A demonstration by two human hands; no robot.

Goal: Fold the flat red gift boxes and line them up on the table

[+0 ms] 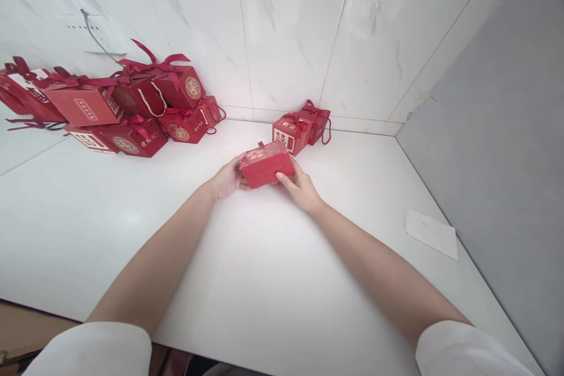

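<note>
A red gift box (267, 167) with a pale pattern along its upper face is held between both hands over the middle of the white table. My left hand (229, 178) grips its left end, the fingers partly hidden behind and under it. At the right end, my right hand (300, 185) is wrapped round the box, thumb on the plain red face toward me. Just behind it stands a red gift box with a gold-and-cream character panel (284, 140), a ribbon on top. Beside that one is another red box with a cord handle (318, 123).
On the left, several red gift boxes (136, 138) with ribbons are stacked against the marbled wall (291, 29). A white sheet of paper (432, 233) lies on the white table (247, 282) at the right, near a grey panel (497, 147). A grey cable (94, 35) hangs at the upper left.
</note>
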